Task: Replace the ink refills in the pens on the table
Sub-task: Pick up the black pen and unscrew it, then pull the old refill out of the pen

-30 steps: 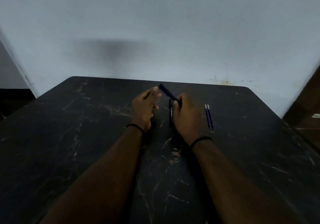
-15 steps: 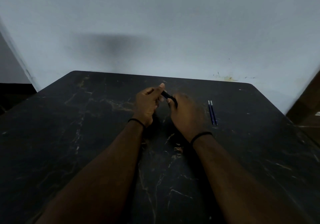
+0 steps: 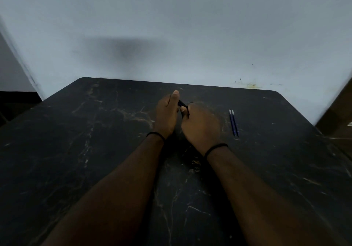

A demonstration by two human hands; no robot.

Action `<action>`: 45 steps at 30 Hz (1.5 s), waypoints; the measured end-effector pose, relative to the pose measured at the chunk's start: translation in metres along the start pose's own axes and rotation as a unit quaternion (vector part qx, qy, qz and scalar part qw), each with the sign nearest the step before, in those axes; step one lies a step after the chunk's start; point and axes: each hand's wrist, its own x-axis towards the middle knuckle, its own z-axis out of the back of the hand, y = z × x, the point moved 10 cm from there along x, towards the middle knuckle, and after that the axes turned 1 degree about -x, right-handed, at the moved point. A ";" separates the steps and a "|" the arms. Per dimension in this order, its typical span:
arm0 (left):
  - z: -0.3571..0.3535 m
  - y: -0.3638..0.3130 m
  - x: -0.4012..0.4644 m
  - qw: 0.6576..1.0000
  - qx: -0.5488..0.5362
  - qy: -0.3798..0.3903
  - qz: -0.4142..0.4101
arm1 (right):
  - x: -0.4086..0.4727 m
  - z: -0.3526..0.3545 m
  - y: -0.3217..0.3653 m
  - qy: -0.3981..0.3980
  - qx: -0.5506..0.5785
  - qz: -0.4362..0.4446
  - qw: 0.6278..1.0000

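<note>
**Head view: both hands gripping one pen above the table**

Head view. The left hand (image 3: 166, 114) and the right hand (image 3: 201, 125) are meeting over the far middle of the dark marbled table (image 3: 76, 150), each curling its fingers around opposite ends of a black pen (image 3: 182, 103); only a short stretch of the barrel is showing between them. Two blue ink refills (image 3: 233, 122) are lying side by side on the table, well to the right of the right hand. Both wrists are wearing thin black bands.
</note>
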 end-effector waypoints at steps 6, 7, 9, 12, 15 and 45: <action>0.008 0.000 0.003 0.999 -0.013 -0.027 -0.012 | 0.001 -0.001 -0.003 0.006 0.004 -0.011 1.000; 0.010 -0.001 0.003 0.999 -0.002 -0.034 -0.020 | 0.001 -0.001 -0.004 0.009 0.007 -0.007 1.000; 0.015 -0.003 0.004 0.997 0.036 -0.055 -0.036 | -0.001 -0.001 -0.003 0.012 0.011 0.001 1.000; 0.031 -0.001 0.008 0.988 0.116 -0.101 -0.030 | -0.002 0.000 -0.009 0.015 -0.001 -0.001 1.000; 0.048 0.008 0.015 0.963 0.250 -0.102 0.009 | -0.001 0.007 -0.019 0.008 -0.003 -0.012 1.000; 0.006 0.011 0.001 0.969 -0.206 0.065 0.117 | -0.004 0.000 -0.019 0.009 0.401 -0.024 0.916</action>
